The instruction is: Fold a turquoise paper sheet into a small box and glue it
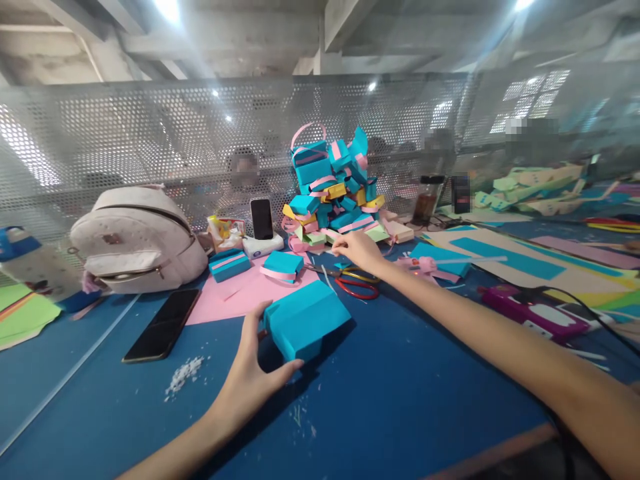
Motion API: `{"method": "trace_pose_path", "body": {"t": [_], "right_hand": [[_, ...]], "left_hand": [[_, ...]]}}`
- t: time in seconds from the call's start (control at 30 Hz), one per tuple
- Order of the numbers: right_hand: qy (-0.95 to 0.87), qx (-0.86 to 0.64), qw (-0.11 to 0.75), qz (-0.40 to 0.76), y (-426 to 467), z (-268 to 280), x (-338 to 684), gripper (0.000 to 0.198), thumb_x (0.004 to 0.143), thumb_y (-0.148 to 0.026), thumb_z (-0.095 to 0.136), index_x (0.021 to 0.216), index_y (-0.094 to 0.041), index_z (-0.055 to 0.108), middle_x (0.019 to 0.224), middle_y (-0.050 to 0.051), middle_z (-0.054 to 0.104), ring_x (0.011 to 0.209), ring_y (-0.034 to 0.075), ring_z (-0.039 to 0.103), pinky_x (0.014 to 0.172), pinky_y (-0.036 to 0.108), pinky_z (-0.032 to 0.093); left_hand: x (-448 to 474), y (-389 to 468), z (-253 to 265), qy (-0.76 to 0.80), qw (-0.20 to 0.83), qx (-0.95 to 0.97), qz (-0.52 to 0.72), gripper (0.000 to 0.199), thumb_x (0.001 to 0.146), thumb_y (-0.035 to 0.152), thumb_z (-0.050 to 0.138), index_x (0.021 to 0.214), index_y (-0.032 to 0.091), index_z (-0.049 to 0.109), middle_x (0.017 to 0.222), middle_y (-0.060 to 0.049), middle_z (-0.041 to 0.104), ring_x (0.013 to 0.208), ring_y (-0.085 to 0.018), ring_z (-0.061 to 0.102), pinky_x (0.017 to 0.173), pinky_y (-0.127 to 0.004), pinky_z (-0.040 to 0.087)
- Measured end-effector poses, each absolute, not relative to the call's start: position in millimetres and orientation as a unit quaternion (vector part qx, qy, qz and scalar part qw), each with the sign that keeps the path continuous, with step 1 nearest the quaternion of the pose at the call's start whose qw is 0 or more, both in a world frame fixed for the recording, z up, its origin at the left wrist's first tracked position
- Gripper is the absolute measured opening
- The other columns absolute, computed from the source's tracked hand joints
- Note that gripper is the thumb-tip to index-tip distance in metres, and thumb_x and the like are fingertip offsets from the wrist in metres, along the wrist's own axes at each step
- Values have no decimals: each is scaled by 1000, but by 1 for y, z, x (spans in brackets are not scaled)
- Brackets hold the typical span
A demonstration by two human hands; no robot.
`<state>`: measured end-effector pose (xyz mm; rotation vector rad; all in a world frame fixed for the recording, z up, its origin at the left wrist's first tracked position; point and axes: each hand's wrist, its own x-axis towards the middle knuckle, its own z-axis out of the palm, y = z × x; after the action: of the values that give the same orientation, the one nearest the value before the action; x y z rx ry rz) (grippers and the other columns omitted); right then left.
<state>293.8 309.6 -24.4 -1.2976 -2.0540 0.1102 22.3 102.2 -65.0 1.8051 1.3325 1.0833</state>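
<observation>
A blue folded paper box (310, 317) rests on the blue table, slightly tilted. My left hand (257, 353) grips its left end, thumb at the near edge and fingers on the far side. Farther forward, my right hand (357, 250) is closed in a pinch at the foot of a pile of small blue, yellow and pink paper boxes (313, 173). Pink strips lie right by its fingertips; what is between them is too small to tell. Scissors with red and yellow handles (357, 288) lie just below that hand. A small blue box with a pink strap (283, 267) sits on pink paper (220, 300).
At left are a pale backpack (143, 240), a black phone (163, 327) and white scraps (184, 377). Another phone (261, 219) stands upright by a tissue pack. At right lie a glue gun (425, 265), a purple power strip (533, 313) with a cable, and paper sheets. A perforated metal screen (175, 147) stands behind.
</observation>
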Motion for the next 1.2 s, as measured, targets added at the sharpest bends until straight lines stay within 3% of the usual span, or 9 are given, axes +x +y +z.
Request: {"method": "trace_pose_path", "body": {"t": [0.17,0.3,0.53,0.77,1.0,1.2], "right_hand": [[-813,-480,316,98,315,-36,288,10,79,-11,68,77,-17,77,73,3,76,68,17,69,64,24,48],[-821,-482,289,100,310,-35,283,8,77,-13,72,73,-18,77,75,4,76,74,18,69,67,25,49],[-800,-545,242,69,310,-35,272,13,73,-34,81,70,-22,76,81,4,74,77,21,67,62,27,45],[-791,-567,217,80,322,-43,263,5,73,-27,79,69,-26,77,77,1,74,76,19,67,60,25,44],[-788,-559,249,70,324,-51,262,8,73,-16,76,70,-23,74,81,0,75,77,16,67,61,23,43],[-797,-536,266,80,328,-52,268,11,83,-24,69,74,-21,75,76,4,73,73,18,67,60,26,44]], "left_hand": [[20,98,-65,504,326,688,407,83,76,38,76,142,33,26,151,-8,30,132,-33,42,112,-52,35],[20,96,-64,507,329,687,405,82,77,39,75,142,34,26,152,-7,30,133,-32,42,113,-50,34],[20,96,-63,510,329,685,402,82,77,40,75,142,35,26,152,-7,31,133,-32,43,113,-50,35],[20,96,-61,521,338,674,401,82,76,37,74,143,33,26,154,-8,30,138,-34,38,115,-52,31],[19,98,-64,511,361,668,403,82,77,37,74,143,33,26,153,-9,33,138,-35,40,115,-56,30],[19,97,-63,509,371,665,402,81,78,36,74,143,33,26,152,-10,34,139,-35,38,115,-57,30]]}}
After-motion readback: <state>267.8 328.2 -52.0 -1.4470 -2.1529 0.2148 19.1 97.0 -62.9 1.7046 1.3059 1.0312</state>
